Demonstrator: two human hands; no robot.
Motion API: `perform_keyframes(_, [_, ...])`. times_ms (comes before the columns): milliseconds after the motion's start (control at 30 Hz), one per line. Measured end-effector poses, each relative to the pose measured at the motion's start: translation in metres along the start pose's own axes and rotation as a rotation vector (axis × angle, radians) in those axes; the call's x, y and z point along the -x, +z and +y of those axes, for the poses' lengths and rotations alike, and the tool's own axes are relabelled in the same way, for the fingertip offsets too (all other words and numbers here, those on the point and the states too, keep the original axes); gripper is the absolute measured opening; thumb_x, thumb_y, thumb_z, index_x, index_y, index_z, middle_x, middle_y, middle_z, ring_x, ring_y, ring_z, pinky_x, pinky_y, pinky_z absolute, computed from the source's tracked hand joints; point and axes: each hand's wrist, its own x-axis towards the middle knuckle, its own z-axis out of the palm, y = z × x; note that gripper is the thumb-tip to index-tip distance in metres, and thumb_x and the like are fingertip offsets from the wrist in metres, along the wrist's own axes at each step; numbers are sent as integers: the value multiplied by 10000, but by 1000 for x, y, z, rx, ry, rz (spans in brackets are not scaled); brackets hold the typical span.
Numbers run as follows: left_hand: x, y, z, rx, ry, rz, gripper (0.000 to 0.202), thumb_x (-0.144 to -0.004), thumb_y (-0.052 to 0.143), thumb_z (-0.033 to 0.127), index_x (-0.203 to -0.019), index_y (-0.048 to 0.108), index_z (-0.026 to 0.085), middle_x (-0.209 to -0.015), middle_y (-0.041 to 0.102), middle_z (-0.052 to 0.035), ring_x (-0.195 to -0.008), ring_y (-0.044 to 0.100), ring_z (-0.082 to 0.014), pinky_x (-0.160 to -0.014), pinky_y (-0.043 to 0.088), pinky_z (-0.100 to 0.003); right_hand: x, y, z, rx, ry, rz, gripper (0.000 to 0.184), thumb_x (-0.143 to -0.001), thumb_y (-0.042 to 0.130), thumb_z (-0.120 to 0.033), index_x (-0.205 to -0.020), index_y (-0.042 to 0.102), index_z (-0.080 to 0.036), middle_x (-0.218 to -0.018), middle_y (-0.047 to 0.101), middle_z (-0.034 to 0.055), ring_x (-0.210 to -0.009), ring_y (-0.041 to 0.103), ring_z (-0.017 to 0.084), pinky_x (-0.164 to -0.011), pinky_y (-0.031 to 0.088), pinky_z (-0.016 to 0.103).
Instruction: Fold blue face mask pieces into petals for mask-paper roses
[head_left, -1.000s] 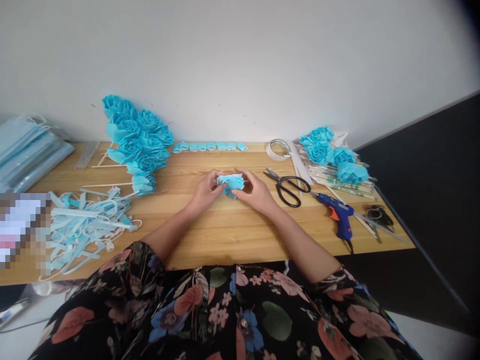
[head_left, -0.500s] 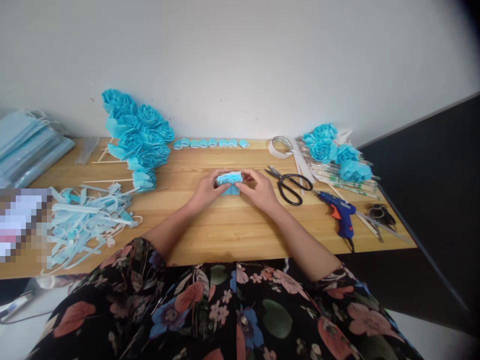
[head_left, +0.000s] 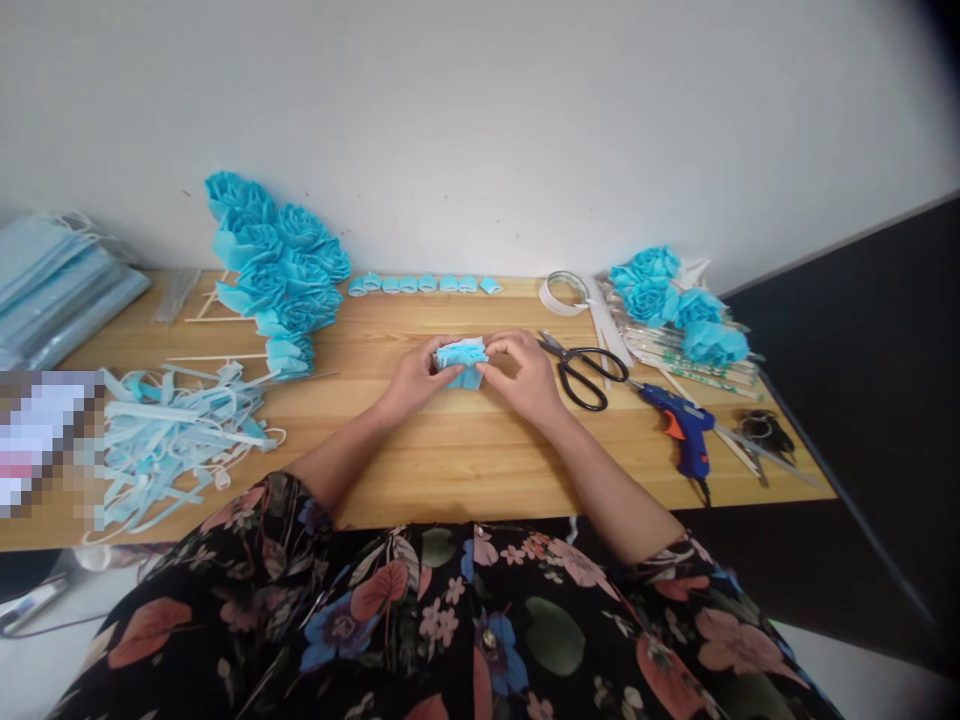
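Between my hands, over the middle of the table, is a small stack of light-blue mask fabric [head_left: 462, 358] with layered, ruffled upper edges. My left hand [head_left: 414, 380] grips its left side, thumb in front and fingers behind. At the right edge, my right hand [head_left: 525, 375] pinches the fabric between thumb and fingers. Black-handled scissors [head_left: 589, 368] lie just right of my right hand, blades pointing toward the wall. Behind my hands, a row of small folded blue pieces [head_left: 426, 284] runs along the back of the table.
Blue fabric flowers [head_left: 277, 260] on sticks lie back left, near wrapped face masks [head_left: 67, 290] and a heap of cut straps [head_left: 187, 440]. At right are a tape roll [head_left: 564, 292], more blue flowers [head_left: 712, 340] and a blue glue gun [head_left: 686, 425]. A wall stands behind the wooden table [head_left: 420, 470].
My right hand has shifted slightly, its fingers lifting and arching more at the fabric's right edge. The fabric's layers look a little more fanned. My left hand keeps its hold.
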Motion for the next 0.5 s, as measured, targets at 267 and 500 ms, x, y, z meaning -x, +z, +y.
perform_keyframes(267, [1, 0, 5, -34, 19, -10, 442, -758, 761, 395, -1127, 686, 164, -1173, 742, -113, -1057, 692, -257, -959, 533, -387, 0, 5, 0, -26, -22, 37, 61, -876, 706, -298, -842, 663, -271, -1015, 743, 41, -1010, 663, 255, -951, 510, 473])
perform_keyframes(500, [3, 1, 13, -40, -29, 54, 227, -788, 704, 304, -956, 679, 154, -841, 693, -10, -755, 609, -147, -714, 486, -262, 1, 6, 0, -149, 228, -79, 634, -740, 812, -450, -1295, 595, -233, -1241, 704, 106, -1148, 645, 282, -980, 525, 457])
